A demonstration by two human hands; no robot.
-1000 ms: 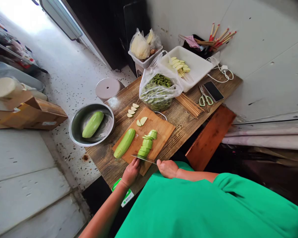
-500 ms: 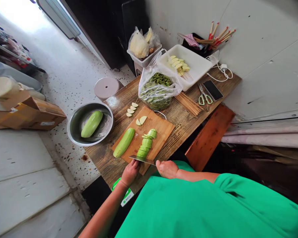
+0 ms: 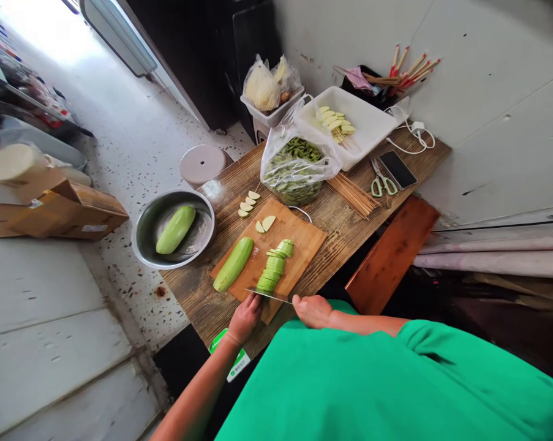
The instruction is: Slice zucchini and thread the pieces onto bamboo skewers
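My right hand (image 3: 313,311) is closed round the handle of a kitchen knife (image 3: 278,297). The blade stands across the near end of a sliced zucchini half (image 3: 274,268), whose cut pieces lie in a row on the wooden cutting board (image 3: 306,237). Fingers bent, my left hand (image 3: 247,317) grips that near end just behind the blade; the part under the fingers is hidden. To the left on the board lies an uncut zucchini half (image 3: 234,264). Further back on it are two pale half-round slices (image 3: 267,223).
A metal bowl (image 3: 136,245) with a whole zucchini (image 3: 177,229) stands at the table's left edge. Behind the board are skewered slices (image 3: 247,205), a bag of green beans (image 3: 294,174), bamboo skewers (image 3: 352,195), scissors (image 3: 381,180), a phone (image 3: 398,169) and a white tray (image 3: 372,122).
The whole view has shifted slightly to the right. Knife and both hands keep nearly the same place against the zucchini; no fresh slice is plain to see.
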